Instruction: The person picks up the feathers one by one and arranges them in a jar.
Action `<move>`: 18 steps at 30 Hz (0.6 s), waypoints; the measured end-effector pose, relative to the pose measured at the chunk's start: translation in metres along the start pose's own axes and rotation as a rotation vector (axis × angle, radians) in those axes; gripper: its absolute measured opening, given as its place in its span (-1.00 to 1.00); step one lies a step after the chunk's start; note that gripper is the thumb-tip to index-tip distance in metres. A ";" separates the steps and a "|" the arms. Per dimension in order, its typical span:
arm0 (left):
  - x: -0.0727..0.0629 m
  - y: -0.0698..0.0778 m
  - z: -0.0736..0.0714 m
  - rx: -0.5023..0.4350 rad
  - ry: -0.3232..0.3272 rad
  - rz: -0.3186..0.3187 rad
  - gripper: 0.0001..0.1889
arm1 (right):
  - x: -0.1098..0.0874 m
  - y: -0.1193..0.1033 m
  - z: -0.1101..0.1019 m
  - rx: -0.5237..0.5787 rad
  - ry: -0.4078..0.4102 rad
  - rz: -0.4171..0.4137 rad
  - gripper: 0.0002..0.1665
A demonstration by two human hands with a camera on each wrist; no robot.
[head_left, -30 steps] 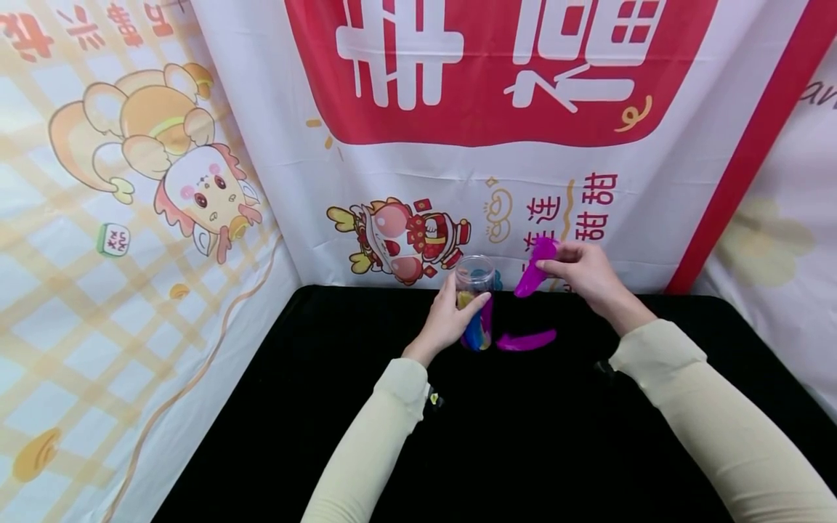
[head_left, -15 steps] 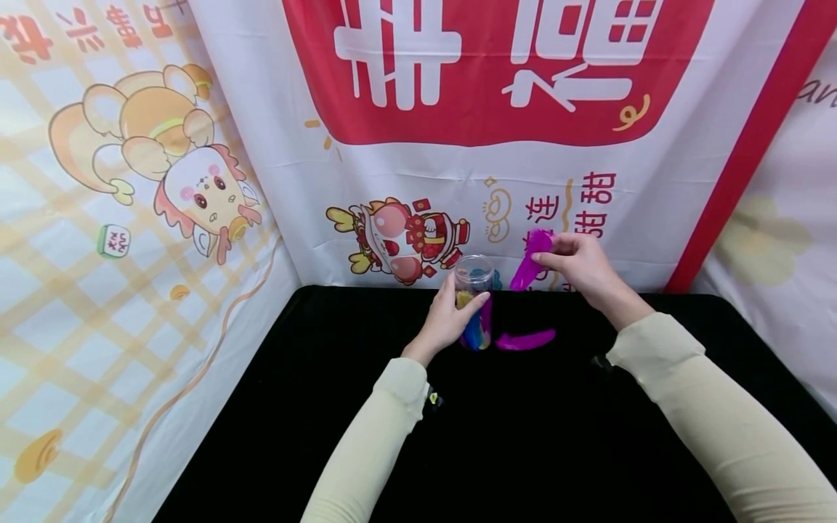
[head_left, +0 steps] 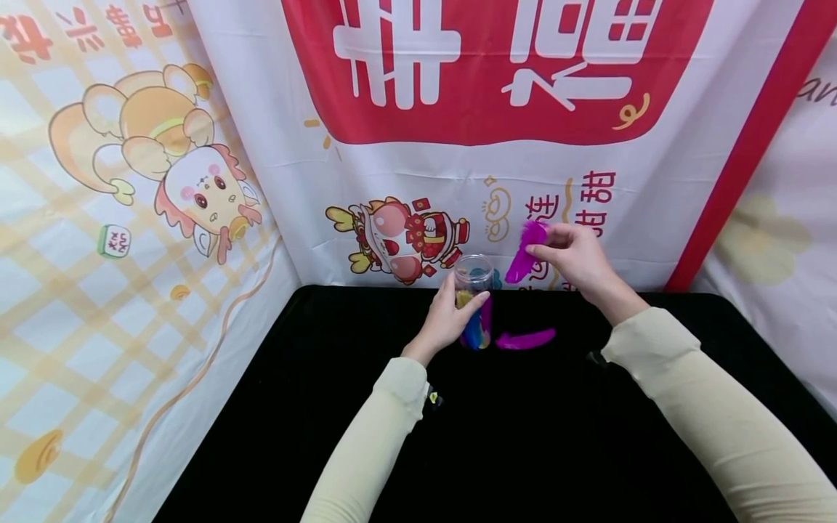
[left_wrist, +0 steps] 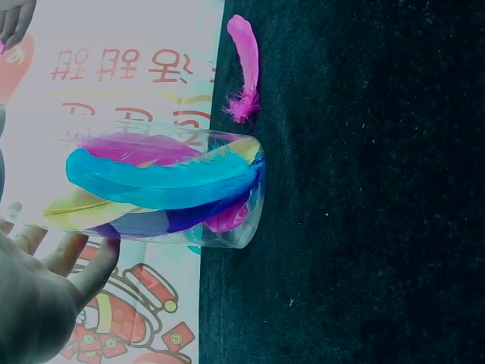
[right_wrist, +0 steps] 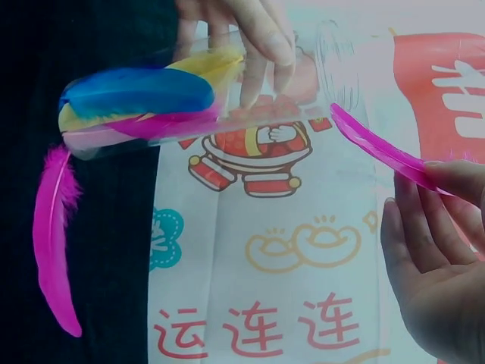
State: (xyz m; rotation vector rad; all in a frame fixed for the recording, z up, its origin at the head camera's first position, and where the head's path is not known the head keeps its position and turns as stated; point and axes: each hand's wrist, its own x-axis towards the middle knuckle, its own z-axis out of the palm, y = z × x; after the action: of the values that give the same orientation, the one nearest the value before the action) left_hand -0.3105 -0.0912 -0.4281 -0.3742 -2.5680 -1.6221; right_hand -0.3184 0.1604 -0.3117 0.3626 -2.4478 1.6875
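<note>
A clear plastic jar (head_left: 474, 276) with an open mouth stands on the black table, holding several feathers in blue, yellow, purple and pink (left_wrist: 159, 178). My left hand (head_left: 446, 317) grips the jar from its left side, the thumb across the front. To the right, my right hand (head_left: 579, 259) pinches a magenta feather (head_left: 525, 253) between thumb and fingers. In the right wrist view, that feather's tip points at the jar's rim (right_wrist: 341, 68). Another magenta feather (head_left: 526, 339) lies on the table just right of the jar's base.
The black tabletop (head_left: 497, 436) spreads in front of the jar. Behind it hangs a white and red printed cloth (head_left: 392, 167), close to the table's back edge. A yellow-checked cloth (head_left: 98, 290) hangs on the left.
My right hand has risen slightly and moved left, bringing the pinched feather closer to the jar's mouth. The left hand, the jar and the feather on the table stay in place.
</note>
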 end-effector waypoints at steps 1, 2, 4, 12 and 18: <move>0.000 0.000 0.000 0.001 0.000 0.001 -0.07 | 0.000 -0.001 0.001 0.006 -0.002 -0.005 -0.70; 0.000 0.000 0.000 0.001 0.000 0.000 -0.08 | 0.001 -0.003 0.001 0.013 -0.004 -0.011 -0.70; 0.000 0.001 0.000 0.001 0.001 -0.001 -0.08 | 0.001 -0.006 0.003 0.026 -0.005 -0.024 -0.69; 0.000 0.003 0.000 -0.017 0.001 -0.003 -0.10 | 0.005 -0.017 0.010 0.030 0.008 -0.064 -0.69; 0.001 0.001 0.001 -0.023 -0.002 -0.004 -0.14 | 0.008 -0.021 0.018 0.041 -0.002 -0.092 -0.69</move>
State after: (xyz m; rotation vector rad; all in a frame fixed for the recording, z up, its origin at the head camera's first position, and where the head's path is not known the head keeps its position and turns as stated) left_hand -0.3113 -0.0897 -0.4271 -0.3727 -2.5557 -1.6544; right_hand -0.3202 0.1358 -0.2969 0.4740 -2.3615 1.7029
